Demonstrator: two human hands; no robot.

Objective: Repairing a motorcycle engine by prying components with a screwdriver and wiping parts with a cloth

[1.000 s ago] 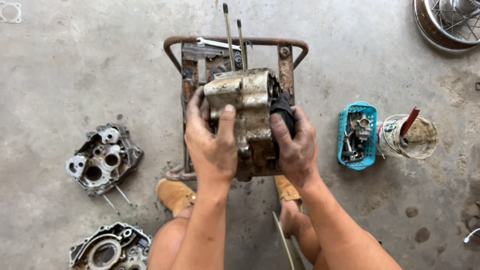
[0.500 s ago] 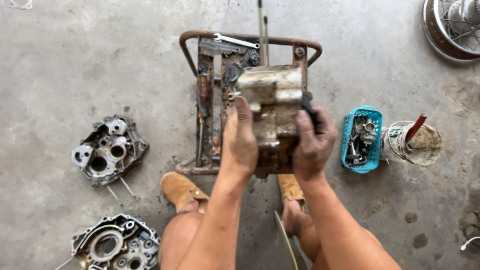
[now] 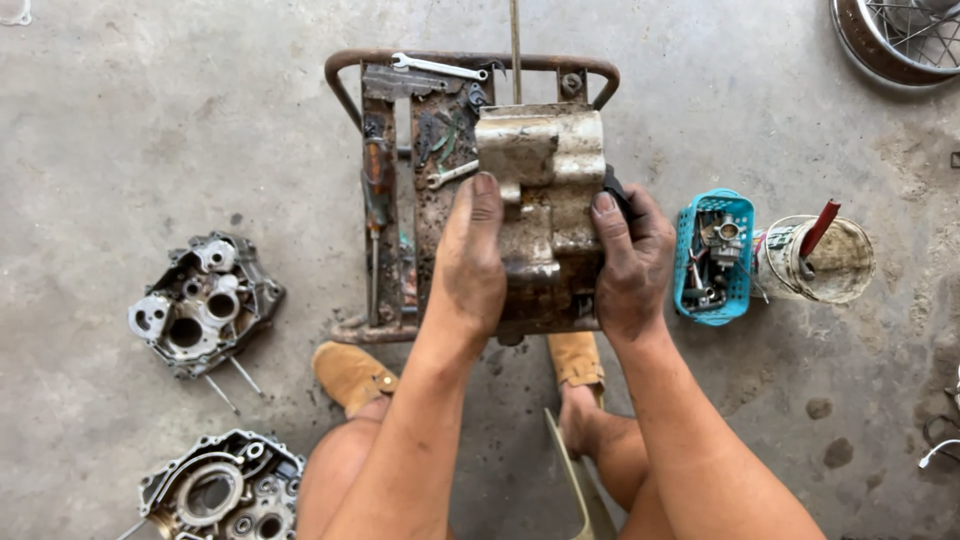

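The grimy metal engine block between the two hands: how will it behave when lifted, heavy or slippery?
The engine block is probably heavy for its size: it looks like solid cast metal, and the left hand and right hand grip it from both sides. It may be slippery, since its surface looks greasy and stained. It is likely rigid.

**Concrete floor and what sits on it**

The floor (image 3: 150, 120) is grey, stained concrete. A rusty metal stand (image 3: 385, 190) sits at its middle. Left of it lies an engine case half (image 3: 200, 305), with a second case half (image 3: 222, 490) nearer the bottom edge. Right of the stand sit a blue basket (image 3: 712, 258) and, just beside it, a grimy tub (image 3: 820, 262). A spoked wheel (image 3: 900, 40) lies at the top right corner.
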